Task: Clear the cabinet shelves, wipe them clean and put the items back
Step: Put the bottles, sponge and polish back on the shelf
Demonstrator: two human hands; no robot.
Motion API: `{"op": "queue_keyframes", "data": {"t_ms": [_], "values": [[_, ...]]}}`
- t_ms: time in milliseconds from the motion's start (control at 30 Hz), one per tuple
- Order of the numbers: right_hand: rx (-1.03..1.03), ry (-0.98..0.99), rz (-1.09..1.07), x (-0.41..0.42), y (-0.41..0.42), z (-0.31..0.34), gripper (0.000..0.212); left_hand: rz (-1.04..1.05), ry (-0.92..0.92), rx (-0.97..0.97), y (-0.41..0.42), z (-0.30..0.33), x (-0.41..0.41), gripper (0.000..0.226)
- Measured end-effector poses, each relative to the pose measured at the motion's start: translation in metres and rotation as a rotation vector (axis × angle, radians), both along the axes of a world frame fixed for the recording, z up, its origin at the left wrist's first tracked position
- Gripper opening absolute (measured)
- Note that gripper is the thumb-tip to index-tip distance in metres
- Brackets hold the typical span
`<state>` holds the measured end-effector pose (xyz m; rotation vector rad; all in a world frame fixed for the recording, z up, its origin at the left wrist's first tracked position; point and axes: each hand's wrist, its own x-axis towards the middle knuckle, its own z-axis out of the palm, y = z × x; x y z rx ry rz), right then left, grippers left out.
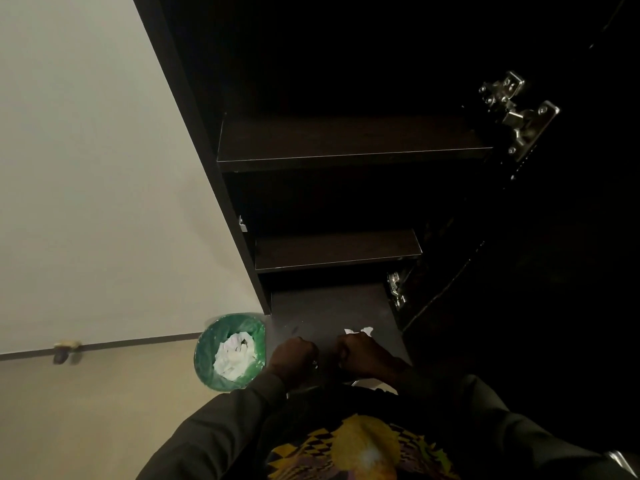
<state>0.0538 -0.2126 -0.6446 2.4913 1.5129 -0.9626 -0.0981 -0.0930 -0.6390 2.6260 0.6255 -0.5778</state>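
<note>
Right hand (360,355) gripping white tissue (360,330); left hand (292,358) fisted, contents unclear. 2 shelves (346,147) bare. Bin (207,355) holding tissues.

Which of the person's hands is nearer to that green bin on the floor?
Left. The left hand sits just beside the green bin, on its right in the picture. The right hand, pinching white paper, is farther off.

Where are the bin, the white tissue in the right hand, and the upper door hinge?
Bin (205,355), head view: left side of its green liner rim.
White tissue (360,330), head view: crumpled part showing above the right hand's knuckles.
Upper door hinge (516,114), head view: middle of the metal arm.
</note>
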Motion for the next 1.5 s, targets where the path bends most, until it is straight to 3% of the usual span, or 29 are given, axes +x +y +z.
{"op": "queue_keyframes", "data": {"t_ms": [300, 433, 500, 633, 767, 1067, 1267, 1500], "values": [[0.148, 0.127, -0.030, 0.004, -0.004, 0.014, 0.018, 0.035, -0.012, -0.021, 0.007, 0.004, 0.015, 0.026], [0.230, 0.354, -0.163, 0.007, 0.001, 0.021, 0.047, 0.082, -0.135, -0.066, 0.017, 0.011, 0.023, 0.025], [0.281, 0.359, -0.186, 0.003, 0.005, 0.031, 0.057, 0.119, -0.215, -0.088, 0.018, 0.022, 0.028, 0.025], [0.481, 0.403, -0.290, 0.002, 0.011, 0.037, 0.056, 0.220, -0.403, -0.134, 0.017, 0.048, 0.039, 0.020], [0.682, 0.471, -0.457, 0.004, 0.019, 0.059, 0.038, 0.369, -0.585, -0.249, 0.017, 0.082, 0.047, 0.012], [1.032, 0.616, -0.559, 0.019, 0.037, 0.158, 0.041, 0.433, -1.014, -0.383, 0.020, 0.175, 0.057, 0.017], [1.222, 0.586, -0.504, 0.027, 0.038, 0.245, 0.035, 0.444, -1.263, -0.483, 0.015, 0.246, 0.061, 0.021], [1.405, 0.488, -0.357, 0.033, 0.032, 0.339, 0.040, 0.300, -1.436, -0.498, 0.018, 0.334, 0.073, 0.023]]}}
